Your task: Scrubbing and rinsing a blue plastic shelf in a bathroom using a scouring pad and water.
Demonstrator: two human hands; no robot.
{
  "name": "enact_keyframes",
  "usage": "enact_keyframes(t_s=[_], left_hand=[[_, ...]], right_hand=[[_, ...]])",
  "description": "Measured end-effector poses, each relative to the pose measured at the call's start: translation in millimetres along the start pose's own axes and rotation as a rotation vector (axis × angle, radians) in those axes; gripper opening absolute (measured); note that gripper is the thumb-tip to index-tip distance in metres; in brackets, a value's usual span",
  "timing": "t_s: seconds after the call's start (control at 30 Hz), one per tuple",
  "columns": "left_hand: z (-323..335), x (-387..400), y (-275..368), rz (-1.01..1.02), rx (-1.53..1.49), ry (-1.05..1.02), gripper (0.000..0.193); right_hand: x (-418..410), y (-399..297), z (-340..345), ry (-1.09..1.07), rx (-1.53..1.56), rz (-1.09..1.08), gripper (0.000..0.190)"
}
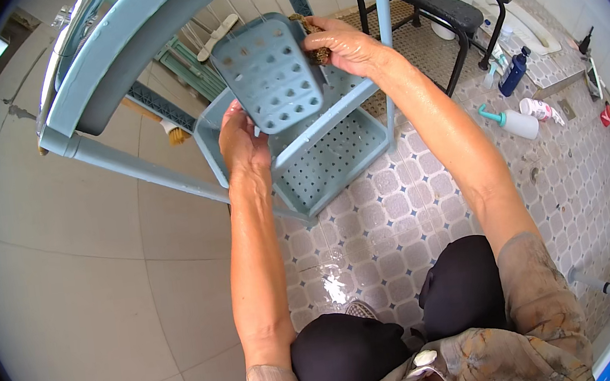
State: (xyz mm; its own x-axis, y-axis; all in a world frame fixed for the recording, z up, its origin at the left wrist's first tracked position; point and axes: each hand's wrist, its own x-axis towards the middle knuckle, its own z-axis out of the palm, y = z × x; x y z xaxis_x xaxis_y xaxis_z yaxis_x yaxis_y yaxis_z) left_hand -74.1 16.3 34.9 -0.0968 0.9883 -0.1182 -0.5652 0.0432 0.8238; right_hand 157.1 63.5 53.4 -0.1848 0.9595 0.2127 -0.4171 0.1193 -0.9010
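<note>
A small blue plastic basket [275,75] with rows of holes is held tilted over a wet blue plastic shelf rack [335,159]. My left hand [242,135] grips its lower left edge. At its upper right side is my right hand [342,42], with a brown mesh scrubber [317,42] under the fingers, against the basket's side. Streaks of water run down above the basket. Both hands and forearms are wet.
A black-framed chair [430,1] stands on a brown mat at the upper right. Bottles, among them a dark blue bottle [514,72] and a white squeeze bottle [520,123], are on the tiled floor. A wooden-handled brush [174,133] is behind the rack, left.
</note>
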Motion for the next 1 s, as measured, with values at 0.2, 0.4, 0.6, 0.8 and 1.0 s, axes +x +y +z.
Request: enact_keyframes(t_s=[0.2,0.4,0.6,0.8,1.0], left_hand=[[11.2,-10.7,-0.2,0.207,0.319,-0.067,0.04],[11.5,-10.2,-3.4,0.37,0.296,-0.138,0.024],[7.6,-4.8,2.4,0.394,0.328,-0.136,0.023],[21.2,-2.0,-2.6,0.349,0.173,0.02,0.024],[17.5,-9.3,5.7,0.508,0.177,-0.112,0.023]], right_hand=[[2.5,2.1,8.6,0.123,-0.297,-0.026,0.058],[10.0,7.1,0.0,0.185,-0.451,0.007,0.059],[-0.2,-7.1,2.6,0.225,-0.53,0.019,0.067],[-10.5,-28.4,31.7,0.346,-1.008,-0.703,0.029],[-26.8,-20.8,109.3,-0.103,-1.372,-1.058,0.011]])
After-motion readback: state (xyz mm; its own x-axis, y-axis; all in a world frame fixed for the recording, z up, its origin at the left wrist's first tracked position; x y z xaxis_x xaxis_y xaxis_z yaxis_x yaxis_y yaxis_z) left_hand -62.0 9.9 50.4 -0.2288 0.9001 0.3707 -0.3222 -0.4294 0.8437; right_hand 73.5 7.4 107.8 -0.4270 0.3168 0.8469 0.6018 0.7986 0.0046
